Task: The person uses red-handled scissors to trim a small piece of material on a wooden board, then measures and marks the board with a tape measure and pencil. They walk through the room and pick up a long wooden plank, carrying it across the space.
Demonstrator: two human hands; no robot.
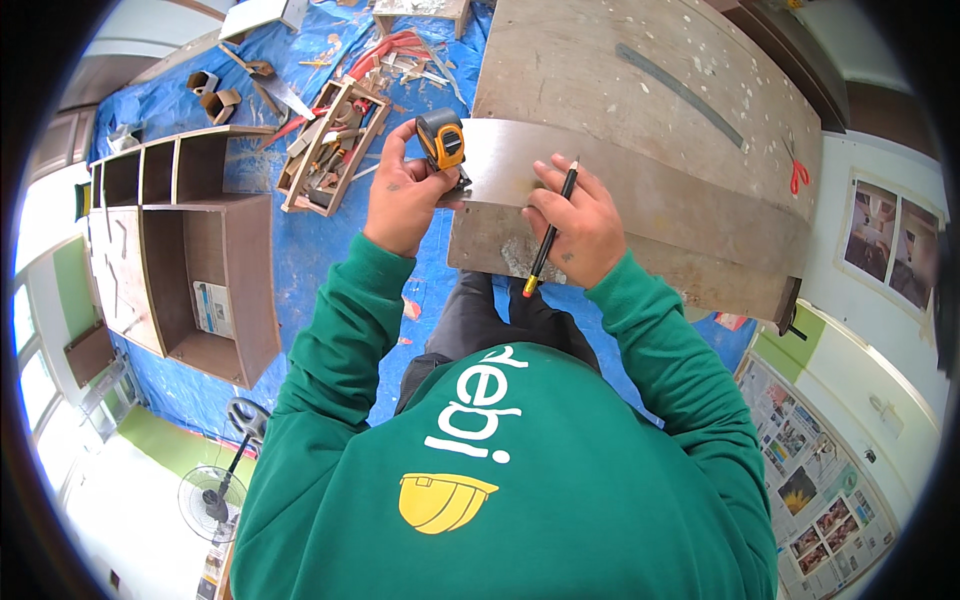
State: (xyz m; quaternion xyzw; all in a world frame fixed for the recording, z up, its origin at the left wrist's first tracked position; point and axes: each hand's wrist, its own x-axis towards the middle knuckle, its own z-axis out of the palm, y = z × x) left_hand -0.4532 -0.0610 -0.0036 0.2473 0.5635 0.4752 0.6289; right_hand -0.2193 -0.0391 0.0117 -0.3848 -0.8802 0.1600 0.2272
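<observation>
My left hand [398,205] is closed around an orange and black tape measure [448,145], held over the left end of a long thin brown sheet [640,185]. The sheet lies along the near part of a worn wooden workbench [570,60] and shines near my hands. A black pencil [545,250] with a yellow band and red eraser end is gripped in my right hand [585,235], which is over the sheet. The pencil slants across the near edge, eraser end toward me. Whether any tape blade is drawn out, I cannot tell.
A long flat grey strip [680,92] and red-handled scissors [797,175] lie on the bench. Left of it, a wooden tool tray [332,150] full of tools sits on a blue tarp [320,255]. Further left stand a wooden shelf unit [240,285] and a fan [212,500].
</observation>
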